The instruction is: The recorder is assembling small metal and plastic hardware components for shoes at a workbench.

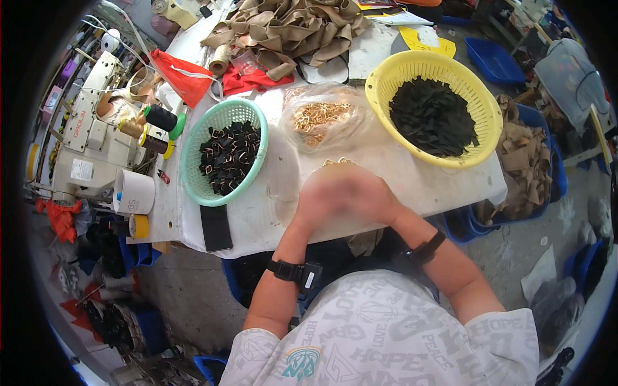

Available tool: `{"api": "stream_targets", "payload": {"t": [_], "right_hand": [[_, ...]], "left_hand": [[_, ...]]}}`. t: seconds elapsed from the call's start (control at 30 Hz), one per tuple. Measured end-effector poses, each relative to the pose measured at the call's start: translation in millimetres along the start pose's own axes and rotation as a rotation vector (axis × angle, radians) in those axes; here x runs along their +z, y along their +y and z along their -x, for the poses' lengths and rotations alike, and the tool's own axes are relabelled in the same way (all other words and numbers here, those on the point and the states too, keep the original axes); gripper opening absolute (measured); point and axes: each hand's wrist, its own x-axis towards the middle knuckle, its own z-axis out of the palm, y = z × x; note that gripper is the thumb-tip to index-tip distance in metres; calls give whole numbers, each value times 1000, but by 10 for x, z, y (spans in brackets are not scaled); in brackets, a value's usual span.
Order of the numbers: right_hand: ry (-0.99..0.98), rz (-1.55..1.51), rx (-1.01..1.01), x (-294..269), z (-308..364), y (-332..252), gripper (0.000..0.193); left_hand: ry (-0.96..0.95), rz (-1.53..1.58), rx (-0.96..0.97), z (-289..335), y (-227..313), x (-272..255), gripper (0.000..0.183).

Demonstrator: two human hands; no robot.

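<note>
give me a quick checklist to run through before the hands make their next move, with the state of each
1. Black strips in the yellow basket: ok, a large heap of strips.
2. Gold-coloured metal pieces within reach: ok, in the clear bag just beyond the hands.
3. Green basket has room: ok, its black-and-gold pieces sit below the rim.
4. Grip of left hand and right hand: cannot tell, both blurred.
5. Dark phone-like slab away from the table edge: not ok, it lies right at the front edge.
</note>
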Motion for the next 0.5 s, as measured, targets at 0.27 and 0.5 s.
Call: {"api": "stream_targets", "payload": {"t": [0.27, 0.5], "right_hand": [[-38, 35, -61, -11, 22, 72, 23], [-57, -10, -2, -35, 19, -9, 22]], "left_hand": [[-25, -65, 25, 18, -24, 17, 9], [-2, -73, 28, 47, 19, 56, 8]]}}
